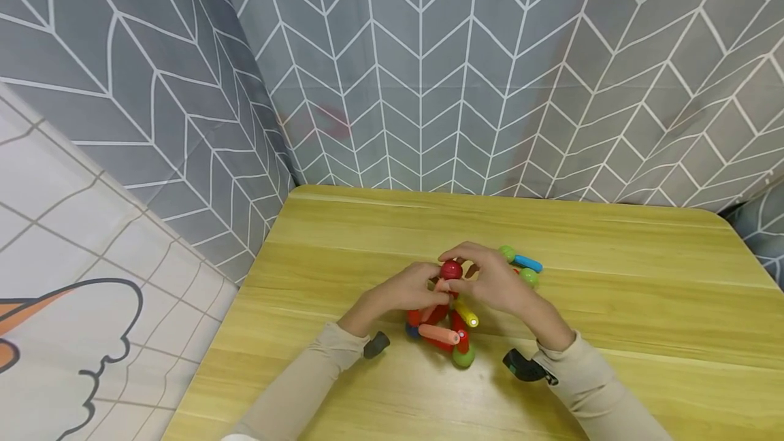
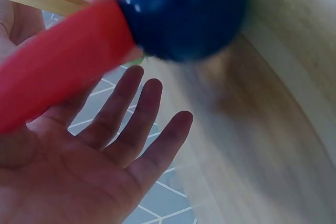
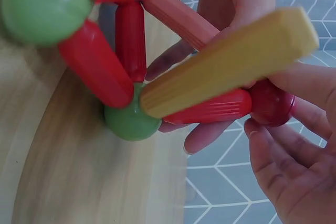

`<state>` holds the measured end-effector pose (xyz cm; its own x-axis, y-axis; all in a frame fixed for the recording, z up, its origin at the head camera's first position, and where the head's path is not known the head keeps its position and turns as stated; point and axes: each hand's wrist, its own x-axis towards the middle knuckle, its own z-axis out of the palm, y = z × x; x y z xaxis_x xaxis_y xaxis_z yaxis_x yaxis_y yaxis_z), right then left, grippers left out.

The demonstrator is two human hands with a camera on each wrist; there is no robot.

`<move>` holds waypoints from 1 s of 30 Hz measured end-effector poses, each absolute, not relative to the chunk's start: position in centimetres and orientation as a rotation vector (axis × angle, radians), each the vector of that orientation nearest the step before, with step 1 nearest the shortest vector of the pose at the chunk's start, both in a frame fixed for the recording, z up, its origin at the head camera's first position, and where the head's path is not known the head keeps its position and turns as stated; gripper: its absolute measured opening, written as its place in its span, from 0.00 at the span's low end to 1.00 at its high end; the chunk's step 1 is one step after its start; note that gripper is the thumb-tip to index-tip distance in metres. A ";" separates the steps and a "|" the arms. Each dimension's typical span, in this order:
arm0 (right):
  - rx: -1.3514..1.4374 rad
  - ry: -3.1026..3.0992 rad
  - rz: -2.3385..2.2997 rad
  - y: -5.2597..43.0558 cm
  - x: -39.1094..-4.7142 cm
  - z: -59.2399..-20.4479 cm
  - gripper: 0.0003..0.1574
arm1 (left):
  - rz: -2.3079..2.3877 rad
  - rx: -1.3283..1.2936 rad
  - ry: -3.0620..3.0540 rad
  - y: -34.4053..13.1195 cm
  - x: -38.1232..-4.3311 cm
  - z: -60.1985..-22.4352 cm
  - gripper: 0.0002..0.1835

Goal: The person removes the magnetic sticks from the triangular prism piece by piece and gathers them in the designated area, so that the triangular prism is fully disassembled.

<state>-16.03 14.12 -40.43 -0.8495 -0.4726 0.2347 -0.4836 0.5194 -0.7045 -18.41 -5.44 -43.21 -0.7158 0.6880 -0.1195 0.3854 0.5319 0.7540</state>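
Between my hands a frame of toy magnetic rods and balls stands on the table. My right hand pinches the red ball at its top, thumb and fingertips on either side. Across from it my left hand has thumb and forefinger about a salmon rod just beneath that ball; its other fingers spread loose in the left wrist view. A yellow rod juts from a green ball with its outer end free. A blue ball with a red rod forms the near left corner.
Behind my right hand lie loose pieces: green balls and a blue rod. The wooden table meets a patterned grey curtain at its far edge. Dark wrist devices sit at both sleeves.
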 end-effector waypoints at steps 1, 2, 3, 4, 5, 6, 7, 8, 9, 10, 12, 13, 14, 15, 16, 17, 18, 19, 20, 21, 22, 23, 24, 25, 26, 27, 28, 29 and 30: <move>0.868 -2.726 1.262 14.1 -16.0 -40.4 0.23 | 1.016 0.885 2.369 -5.5 -18.4 -43.2 0.05; 0.876 -2.726 1.258 14.0 -16.0 -40.5 0.23 | 1.016 0.888 2.365 -5.5 -18.4 -43.2 0.05; 0.886 -2.726 1.257 14.0 -15.9 -40.5 0.23 | 1.018 0.888 2.360 -5.5 -18.4 -43.2 0.05; 0.895 -2.725 1.263 14.0 -15.9 -40.6 0.23 | 1.023 0.890 2.358 -5.5 -18.5 -43.2 0.05; 0.902 -2.722 1.269 14.0 -15.9 -40.6 0.23 | 1.028 0.886 2.354 -5.5 -18.5 -43.2 0.05; 0.905 -2.720 1.279 14.0 -15.9 -40.6 0.23 | 1.029 0.882 2.354 -5.5 -18.5 -43.3 0.05; 0.909 -2.717 1.288 14.0 -15.8 -40.6 0.23 | 1.032 0.876 2.351 -5.6 -18.5 -43.3 0.05; 0.911 -2.714 1.294 14.0 -15.8 -40.6 0.23 | 1.034 0.868 2.349 -5.6 -18.4 -43.3 0.05; 0.911 -2.712 1.300 14.0 -15.8 -40.7 0.23 | 1.038 0.860 2.340 -5.6 -18.4 -43.4 0.06; 0.910 -2.710 1.305 14.0 -15.8 -40.7 0.23 | 1.045 0.853 2.330 -5.6 -18.4 -43.4 0.07; 0.908 -2.712 1.306 13.9 -15.8 -40.7 0.22 | 1.057 0.838 2.310 -5.6 -18.3 -43.3 0.10; 0.906 -2.715 1.304 13.9 -15.8 -40.7 0.22 | 1.068 0.831 2.299 -5.6 -18.2 -43.3 0.12; 0.901 -2.718 1.305 13.8 -15.8 -40.8 0.22 | 1.078 0.826 2.292 -5.6 -18.2 -43.3 0.13; 0.896 -2.721 1.304 13.8 -15.8 -40.8 0.22 | 1.087 0.821 2.285 -5.6 -18.1 -43.2 0.14; 0.893 -2.722 1.303 13.8 -15.8 -40.8 0.22 | 1.093 0.819 2.288 -5.6 -18.1 -43.3 0.15; 0.889 -2.721 1.303 13.8 -15.8 -40.8 0.22 | 1.097 0.817 2.293 -5.6 -18.1 -43.2 0.15; 0.886 -2.718 1.304 13.8 -15.7 -40.9 0.22 | 1.099 0.818 2.300 -5.6 -18.1 -43.3 0.16; 0.884 -2.713 1.306 13.8 -15.7 -40.9 0.22 | 1.101 0.818 2.308 -5.5 -18.1 -43.3 0.16; 0.883 -2.708 1.308 13.8 -15.7 -40.9 0.22 | 1.101 0.818 2.318 -5.5 -18.0 -43.3 0.16; 0.881 -2.703 1.309 13.8 -15.7 -41.0 0.22 | 1.100 0.819 2.328 -5.5 -18.0 -43.4 0.17; 0.878 -2.699 1.312 13.8 -15.7 -41.0 0.22 | 1.101 0.820 2.337 -5.5 -18.0 -43.4 0.17; 0.872 -2.696 1.317 13.8 -15.7 -41.0 0.22 | 1.101 0.821 2.346 -5.5 -18.0 -43.4 0.17; 0.867 -2.696 1.321 13.8 -15.6 -41.0 0.23 | 1.101 0.822 2.352 -5.5 -18.0 -43.4 0.18; 0.860 -2.698 1.322 13.9 -15.6 -41.1 0.23 | 1.105 0.823 2.355 -5.5 -18.0 -43.4 0.18; 0.853 -2.701 1.326 13.9 -15.6 -41.1 0.23 | 1.108 0.823 2.358 -5.5 -18.0 -43.4 0.18; 0.847 -2.703 1.331 13.9 -15.6 -41.1 0.23 | 1.111 0.825 2.359 -5.5 -18.0 -43.3 0.19; 0.843 -2.704 1.338 13.8 -15.6 -41.1 0.23 | 1.114 0.827 2.361 -5.5 -18.0 -43.3 0.19; 0.841 -2.706 1.341 13.8 -15.6 -41.1 0.23 | 1.113 0.829 2.365 -5.5 -17.9 -43.3 0.19; 0.840 -2.708 1.341 13.8 -15.6 -41.1 0.23 | 1.112 0.831 2.370 -5.5 -17.9 -43.3 0.19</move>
<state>-15.58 13.83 -41.06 -0.8565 -0.4605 0.2333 -0.4646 0.4907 -0.7371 -17.95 -5.46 -43.27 -0.7469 0.6580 -0.0962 0.3465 0.5085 0.7882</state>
